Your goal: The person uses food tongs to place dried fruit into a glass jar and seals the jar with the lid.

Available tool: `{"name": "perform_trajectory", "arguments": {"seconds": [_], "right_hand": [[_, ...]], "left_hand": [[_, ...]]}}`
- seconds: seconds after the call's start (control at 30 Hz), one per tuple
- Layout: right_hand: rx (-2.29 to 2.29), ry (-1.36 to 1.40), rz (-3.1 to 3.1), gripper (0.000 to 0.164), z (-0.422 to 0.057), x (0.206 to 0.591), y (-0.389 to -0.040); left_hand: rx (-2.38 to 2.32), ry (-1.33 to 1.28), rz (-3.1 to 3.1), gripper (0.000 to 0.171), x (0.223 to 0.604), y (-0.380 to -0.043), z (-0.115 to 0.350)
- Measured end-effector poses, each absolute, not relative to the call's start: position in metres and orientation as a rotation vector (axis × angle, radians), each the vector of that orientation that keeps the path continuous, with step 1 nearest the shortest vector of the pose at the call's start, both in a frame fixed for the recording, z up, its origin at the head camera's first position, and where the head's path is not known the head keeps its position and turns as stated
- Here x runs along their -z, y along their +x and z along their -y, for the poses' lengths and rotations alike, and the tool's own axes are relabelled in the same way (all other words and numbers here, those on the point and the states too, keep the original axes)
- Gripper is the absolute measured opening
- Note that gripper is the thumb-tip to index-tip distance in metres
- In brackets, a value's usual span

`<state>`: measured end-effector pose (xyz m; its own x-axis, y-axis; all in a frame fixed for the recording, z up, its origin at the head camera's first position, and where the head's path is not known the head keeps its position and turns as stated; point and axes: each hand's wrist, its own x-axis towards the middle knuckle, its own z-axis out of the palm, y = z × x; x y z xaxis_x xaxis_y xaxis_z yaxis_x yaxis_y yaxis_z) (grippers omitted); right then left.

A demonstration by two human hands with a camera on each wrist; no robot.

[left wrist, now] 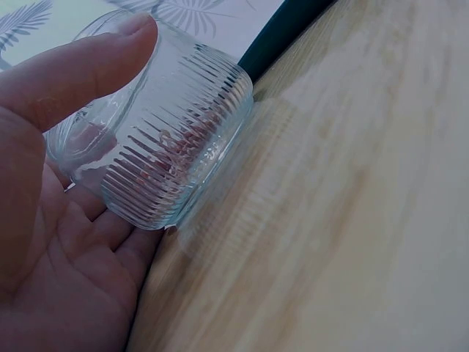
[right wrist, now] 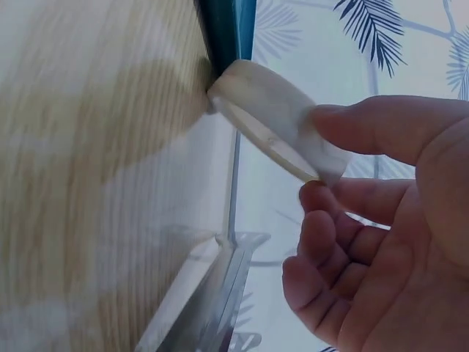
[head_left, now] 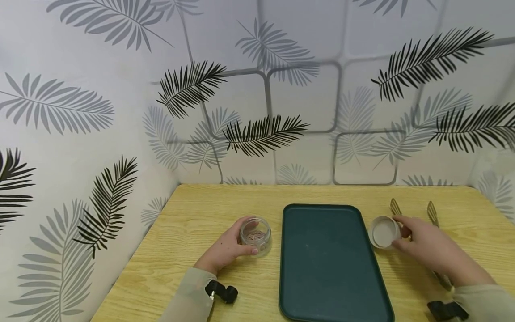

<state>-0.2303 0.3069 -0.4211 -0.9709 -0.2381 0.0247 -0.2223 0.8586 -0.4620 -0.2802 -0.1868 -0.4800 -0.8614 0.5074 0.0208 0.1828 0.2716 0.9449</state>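
Note:
My left hand (head_left: 225,248) holds a small clear glass jar (head_left: 257,239) at the left of the tray, thumb on one side and fingers round the other. The jar stands upright on the table, open at the top. Its ribbed wall (left wrist: 183,139) shows thin, tangled, pinkish-brown pieces lying inside, whose kind I cannot tell. To the right of the tray, my right hand (head_left: 426,246) pinches a round whitish lid (head_left: 383,231) between thumb and fingers. The lid (right wrist: 275,117) is tilted in the right wrist view; whether its lower edge touches the table I cannot tell.
A dark green rectangular tray (head_left: 330,268) lies between the hands. Metal tongs (head_left: 432,213) with slotted ends lie on the table at the right, partly hidden by the right hand and forearm. Behind the wooden table (head_left: 225,201) stands a leaf-patterned wall (head_left: 297,165).

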Motion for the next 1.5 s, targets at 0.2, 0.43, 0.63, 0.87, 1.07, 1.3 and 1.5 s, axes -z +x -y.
{"name": "perform_trajectory", "arguments": {"seconds": [0.2,0.43,0.63,0.87,1.07,1.3,1.5], "right_hand": [[0.814,-0.464,-3.011,0.070,-0.299,0.421,-0.230],[0.953,-0.501,-2.938,0.072,-0.296,0.426,-0.237],[1.198,-0.498,-2.708,0.076,-0.297,0.432,-0.241],[1.291,-0.520,-2.591,0.076,-0.298,0.434,-0.242],[1.291,-0.531,-2.589,0.075,-0.295,0.437,-0.246],[1.242,-0.555,-2.677,0.072,-0.284,0.428,-0.243],[1.188,-0.649,-2.746,0.070,-0.256,0.415,-0.241]], "left_hand": [[-1.616,0.637,-2.270,0.083,0.480,-0.280,0.186],[-1.619,0.637,-2.271,0.084,0.480,-0.281,0.186],[-1.616,0.642,-2.267,0.084,0.480,-0.280,0.186],[-1.618,0.645,-2.262,0.083,0.480,-0.280,0.186],[-1.630,0.635,-2.247,0.083,0.481,-0.280,0.186],[-1.639,0.634,-2.236,0.083,0.479,-0.280,0.186],[-1.634,0.627,-2.267,0.082,0.476,-0.279,0.184]]}}
